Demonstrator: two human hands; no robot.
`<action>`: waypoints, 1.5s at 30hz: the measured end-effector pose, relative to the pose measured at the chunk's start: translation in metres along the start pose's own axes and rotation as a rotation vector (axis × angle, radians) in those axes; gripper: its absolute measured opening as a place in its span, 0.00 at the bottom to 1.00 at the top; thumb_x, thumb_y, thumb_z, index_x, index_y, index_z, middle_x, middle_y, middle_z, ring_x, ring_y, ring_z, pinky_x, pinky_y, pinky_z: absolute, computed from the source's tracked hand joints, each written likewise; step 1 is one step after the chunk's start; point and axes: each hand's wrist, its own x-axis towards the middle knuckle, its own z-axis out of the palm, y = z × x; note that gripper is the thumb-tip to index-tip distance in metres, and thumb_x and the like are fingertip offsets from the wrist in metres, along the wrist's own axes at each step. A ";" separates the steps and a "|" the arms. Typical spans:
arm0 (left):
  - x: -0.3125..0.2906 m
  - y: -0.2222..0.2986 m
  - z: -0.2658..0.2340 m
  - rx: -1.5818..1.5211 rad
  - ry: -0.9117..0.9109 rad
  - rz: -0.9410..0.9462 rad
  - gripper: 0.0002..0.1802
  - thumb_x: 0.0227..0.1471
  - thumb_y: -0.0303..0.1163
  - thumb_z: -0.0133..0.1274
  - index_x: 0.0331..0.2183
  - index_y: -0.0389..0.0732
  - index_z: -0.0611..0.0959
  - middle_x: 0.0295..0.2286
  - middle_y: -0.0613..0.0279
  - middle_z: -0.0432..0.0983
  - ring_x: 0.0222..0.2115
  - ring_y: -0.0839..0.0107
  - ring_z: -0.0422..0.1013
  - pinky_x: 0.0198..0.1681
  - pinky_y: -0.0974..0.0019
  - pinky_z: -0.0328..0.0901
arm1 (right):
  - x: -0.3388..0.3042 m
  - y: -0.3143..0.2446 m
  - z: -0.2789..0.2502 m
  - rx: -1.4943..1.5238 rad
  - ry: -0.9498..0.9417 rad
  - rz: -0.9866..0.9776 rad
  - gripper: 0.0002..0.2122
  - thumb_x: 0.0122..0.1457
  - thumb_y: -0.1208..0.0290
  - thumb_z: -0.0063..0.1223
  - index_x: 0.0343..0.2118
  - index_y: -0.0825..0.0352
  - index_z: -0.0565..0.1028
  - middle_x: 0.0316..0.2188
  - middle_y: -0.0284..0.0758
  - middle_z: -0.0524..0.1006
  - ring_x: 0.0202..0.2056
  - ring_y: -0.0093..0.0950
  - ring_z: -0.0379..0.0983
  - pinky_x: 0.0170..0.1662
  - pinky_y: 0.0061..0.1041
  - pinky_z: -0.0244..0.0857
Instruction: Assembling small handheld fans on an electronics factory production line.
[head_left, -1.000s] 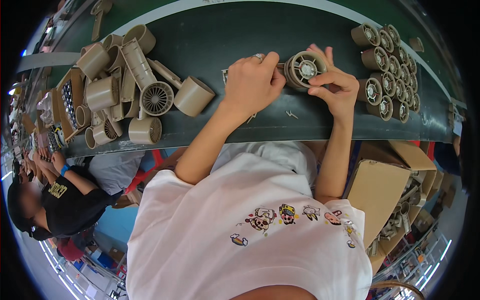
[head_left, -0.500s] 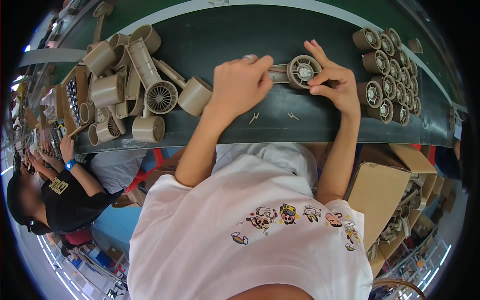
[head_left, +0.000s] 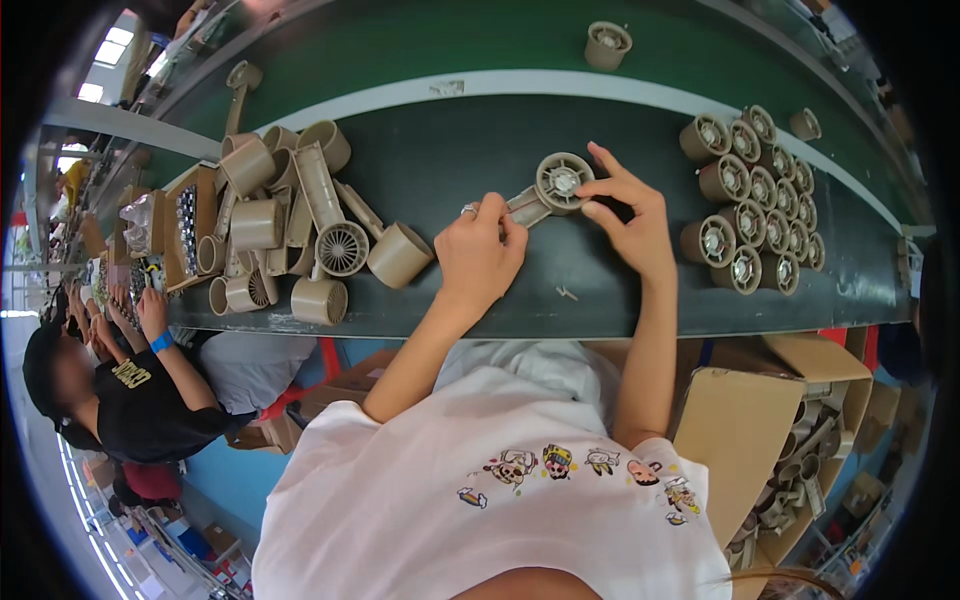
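A beige fan housing [head_left: 563,183], with a round spoked head and an open handle, is held over the dark table. My left hand [head_left: 482,250] is closed around the lower end of its handle, the fingertips hidden. At the head's right side, my right hand [head_left: 632,220] pinches the rim with thumb and forefinger, the other fingers raised. Inside the ring sits a pale motor-like hub with wires or spokes around it. A tiny pale pin-like piece [head_left: 567,293] lies on the table below the housing.
At left is a heap of beige housings and cylinders [head_left: 257,225]. Stacked round beige heads [head_left: 745,222] stand at right. One cylinder [head_left: 607,46] rests on the far green belt [head_left: 480,45]. Parts boxes [head_left: 740,440] are below right. A person [head_left: 120,385] works at left.
The view has tipped up, showing more of the far belt. The fan housing has turned, its head now higher than its handle. One of two small pale pieces no longer shows.
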 end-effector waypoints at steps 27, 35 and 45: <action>0.060 -0.054 -0.163 0.522 -0.816 0.230 0.33 0.30 0.11 0.46 0.42 0.43 0.82 0.53 0.57 0.69 0.57 0.46 0.55 0.60 0.52 0.52 | 0.065 -0.030 -0.010 -0.238 0.349 -0.008 0.11 0.52 0.74 0.58 0.39 0.68 0.79 0.27 0.39 0.80 0.27 0.26 0.76 0.34 0.23 0.68; 0.070 -0.085 -0.134 0.424 -0.797 0.509 0.17 0.30 0.16 0.53 0.29 0.41 0.81 0.28 0.56 0.72 0.38 0.55 0.68 0.44 0.59 0.62 | 0.145 0.012 0.010 -0.545 0.472 -0.012 0.26 0.52 0.66 0.60 0.52 0.70 0.68 0.48 0.50 0.70 0.50 0.45 0.67 0.52 0.37 0.62; 0.062 -0.084 -0.152 0.455 -0.435 0.759 0.10 0.33 0.24 0.55 0.26 0.42 0.76 0.31 0.61 0.69 0.34 0.63 0.69 0.38 0.60 0.64 | 0.211 0.054 0.042 -0.560 0.402 0.157 0.48 0.42 0.44 0.65 0.63 0.61 0.54 0.61 0.55 0.52 0.59 0.55 0.52 0.56 0.52 0.54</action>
